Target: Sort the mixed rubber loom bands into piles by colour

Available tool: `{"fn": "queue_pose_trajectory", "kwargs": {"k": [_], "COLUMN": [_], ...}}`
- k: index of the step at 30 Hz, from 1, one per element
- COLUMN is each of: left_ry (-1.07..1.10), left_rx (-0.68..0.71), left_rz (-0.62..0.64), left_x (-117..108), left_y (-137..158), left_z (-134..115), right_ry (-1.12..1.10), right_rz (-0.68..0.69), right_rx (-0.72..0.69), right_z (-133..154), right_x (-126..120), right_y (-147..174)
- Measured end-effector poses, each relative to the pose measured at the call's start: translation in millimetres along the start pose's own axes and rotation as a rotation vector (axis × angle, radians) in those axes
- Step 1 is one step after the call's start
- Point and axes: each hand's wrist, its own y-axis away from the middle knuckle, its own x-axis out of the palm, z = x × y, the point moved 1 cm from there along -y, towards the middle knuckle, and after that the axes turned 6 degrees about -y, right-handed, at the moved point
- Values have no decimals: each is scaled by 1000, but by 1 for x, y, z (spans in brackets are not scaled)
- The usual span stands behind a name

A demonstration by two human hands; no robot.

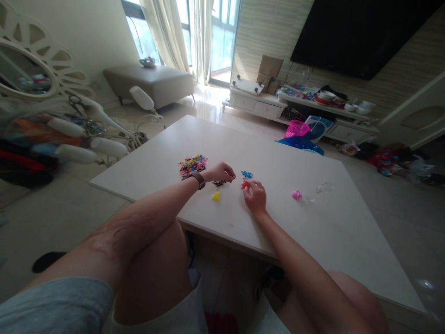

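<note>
My left hand [222, 172], with a dark watch on the wrist, hovers over a small pile of black pieces [219, 183]. Its thumb and fingers are pinched together, and a tiny dark bit shows at the tips, too small to name. My right hand [256, 196] is closed, its fingertips at a little pile of red pieces [244, 184]; what they pinch is hidden. Just beyond lies a pile of blue pieces [247, 174]. Yellow pieces [216, 196] sit nearer me. Left of my left hand spreads a larger heap of mixed-colour small pieces [192, 166], partly behind the wrist.
The white table [299, 241] carries a pink round object [296, 195] and a clear plastic container [325, 187] on the right. A lamp with white shades [107, 146] stands close to its left edge. Beyond the far edge are a pink basket [296, 129] and a low cabinet [267, 109].
</note>
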Motion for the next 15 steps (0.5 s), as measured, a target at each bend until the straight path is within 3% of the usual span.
{"fn": "queue_pose_trajectory", "kwargs": {"k": [6,15], "left_ry": [-33,-87], "left_rx": [12,23], "left_rz": [0,18], "left_x": [-1,-1], "left_y": [0,-3], "left_z": [1,4], "right_ry": [4,1], "right_rz": [-66,-78], "right_rx": [114,118], "right_z": [-5,-3], "right_x": [0,-1], "right_y": [-1,-1]}}
